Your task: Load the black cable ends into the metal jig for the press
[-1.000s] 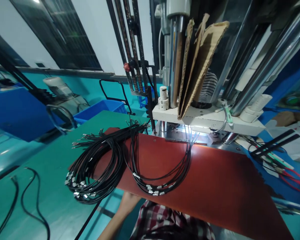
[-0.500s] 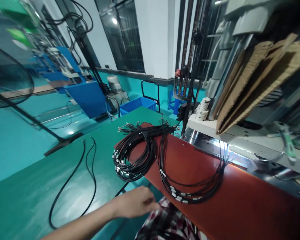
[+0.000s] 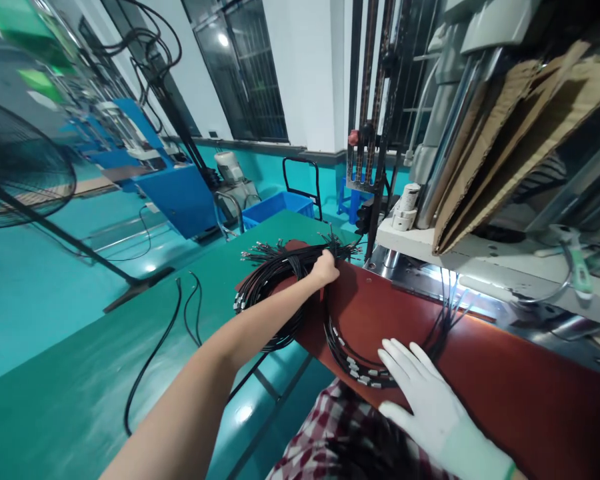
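While left fingers (image 3: 329, 259) touch cables (image 3: 306, 254), pale tags (image 3: 364, 380) unreadable

No text, label, brand, number or sign can be read.

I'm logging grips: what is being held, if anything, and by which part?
The left hand seems to grip black cables near their far ends, but the contact is hidden, so I can't be certain. The gloved right hand is open, gripping nothing.
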The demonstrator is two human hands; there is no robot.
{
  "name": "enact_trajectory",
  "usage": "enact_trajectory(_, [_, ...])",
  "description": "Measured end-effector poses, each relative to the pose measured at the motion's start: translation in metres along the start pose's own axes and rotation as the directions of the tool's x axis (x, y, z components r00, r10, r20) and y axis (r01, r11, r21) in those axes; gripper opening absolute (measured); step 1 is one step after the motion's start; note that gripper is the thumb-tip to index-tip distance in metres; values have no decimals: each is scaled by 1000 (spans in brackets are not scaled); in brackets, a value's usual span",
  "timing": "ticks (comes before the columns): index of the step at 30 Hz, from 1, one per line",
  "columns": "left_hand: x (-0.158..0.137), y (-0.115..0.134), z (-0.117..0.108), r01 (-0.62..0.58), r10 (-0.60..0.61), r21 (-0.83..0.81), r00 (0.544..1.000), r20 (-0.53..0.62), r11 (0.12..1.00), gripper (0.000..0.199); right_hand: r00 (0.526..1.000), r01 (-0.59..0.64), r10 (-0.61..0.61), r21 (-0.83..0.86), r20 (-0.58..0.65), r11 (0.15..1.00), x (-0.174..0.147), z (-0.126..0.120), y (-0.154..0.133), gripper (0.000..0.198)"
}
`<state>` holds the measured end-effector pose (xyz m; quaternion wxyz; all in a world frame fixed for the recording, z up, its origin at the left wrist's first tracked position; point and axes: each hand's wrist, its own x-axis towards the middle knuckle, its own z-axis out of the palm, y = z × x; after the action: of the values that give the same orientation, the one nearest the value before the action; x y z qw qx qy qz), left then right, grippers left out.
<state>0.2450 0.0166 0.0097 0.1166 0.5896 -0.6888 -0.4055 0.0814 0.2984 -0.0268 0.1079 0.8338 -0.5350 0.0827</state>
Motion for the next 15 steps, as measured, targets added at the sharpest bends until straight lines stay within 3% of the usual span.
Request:
enact_trajectory(2, [-9, 7, -19, 51, -22, -234, 992, 123, 971, 26, 998, -50, 49, 37, 41, 998, -4, 2, 0, 69])
enact_trajectory(4, [-28, 14, -45, 66, 43, -439, 972, 233, 896, 16, 993, -104, 99, 89, 59, 991, -12, -6, 3, 70])
enact_trajectory(7, [-74, 26, -82, -8, 197, -680, 959, 201, 733, 12, 981, -190, 192, 187, 7, 964, -19, -36, 10, 64])
enact_trajectory(8, [-93, 31, -91, -44, 268, -803, 952, 146, 594, 9, 972, -225, 236, 245, -16, 943, -18, -50, 13, 60])
enact_trajectory(9, [-113, 37, -97, -122, 333, -842, 940, 71, 526, 10, 963, -245, 269, 315, -32, 917, -16, -66, 16, 56])
enact_trajectory(11, [-152, 55, -100, -309, 474, -823, 879, -56, 477, 18, 912, -342, 410, 505, -27, 793, -6, -103, 22, 49])
enact_trajectory(13, [-186, 82, -93, -484, 632, -765, 764, -132, 425, 23, 860, -410, 509, 550, -32, 727, 10, -142, 28, 50])
enact_trajectory(14, [-201, 97, -86, -527, 702, -749, 702, -117, 402, 24, 844, -404, 534, 604, -43, 687, 18, -160, 33, 49])
enact_trajectory(15, [-213, 113, -76, -513, 759, -755, 651, -32, 409, 25, 842, -308, 535, 751, -70, 584, 24, -177, 39, 51])
